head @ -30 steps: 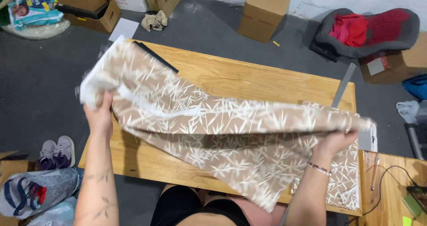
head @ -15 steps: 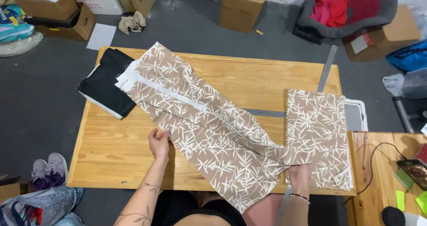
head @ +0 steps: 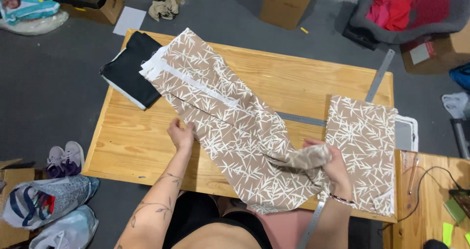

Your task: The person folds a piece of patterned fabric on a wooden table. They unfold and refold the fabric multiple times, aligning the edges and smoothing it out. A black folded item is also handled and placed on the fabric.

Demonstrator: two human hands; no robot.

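Now smoothing out a tan leaf-print fabric panel on the wooden table.
Left hand presses flat, fingers together, on its edge; right hand pinches a lifted corner fold, which next seems to need drawing taut and laying flat.

Wooden table, grey floor

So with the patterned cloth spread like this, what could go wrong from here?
The long tan leaf-print cloth overhangs the wooden table's near edge, so it may slide off. The right hand bunches one fold, which could crease. The left hand only presses the cloth's edge, so a tug could skew it.
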